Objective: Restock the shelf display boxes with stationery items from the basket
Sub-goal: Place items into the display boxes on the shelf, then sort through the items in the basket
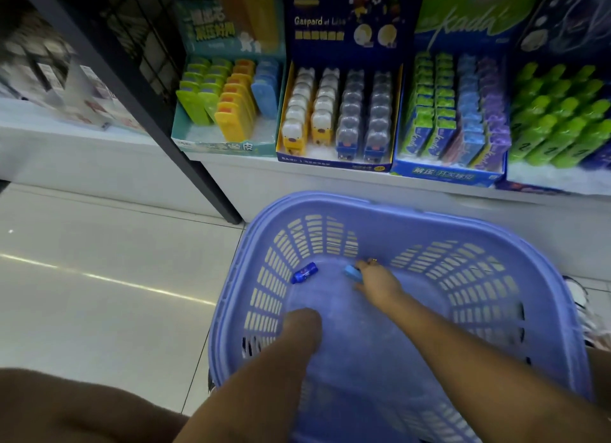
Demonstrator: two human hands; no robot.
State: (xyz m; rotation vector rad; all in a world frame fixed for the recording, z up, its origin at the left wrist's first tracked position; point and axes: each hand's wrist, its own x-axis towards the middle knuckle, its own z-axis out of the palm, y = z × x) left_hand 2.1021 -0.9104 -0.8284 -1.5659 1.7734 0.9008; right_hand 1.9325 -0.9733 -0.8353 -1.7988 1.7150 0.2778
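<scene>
Head view, everything placed from the purple basket (396, 217), which sits on the floor below the shelf: the right hand (378, 285) reaches down to the far part of the basket's floor; its fingers (365, 264) and thumb look closed in a pinch on a small light-blue item (351, 272), which juts out to the left of the fingertips, though blur hides the exact grip; left of that, on the same floor near the basket's left wall, lies a dark-blue item (304, 272), long axis running from near-left to far-right, touched by nothing; the left hand (302, 323) hangs over the near-left wall, straight in front of the dark-blue item and probably the nearer hand for it; I cannot tell how its fingers are set; beyond the basket's far rim the shelf carries a teal display box (228, 145), a navy display box (334, 161) and a blue display box (449, 175), all well stocked; the likely next move is lifting the light-blue item up and away towards whichever box matches, which I cannot settle from here.
</scene>
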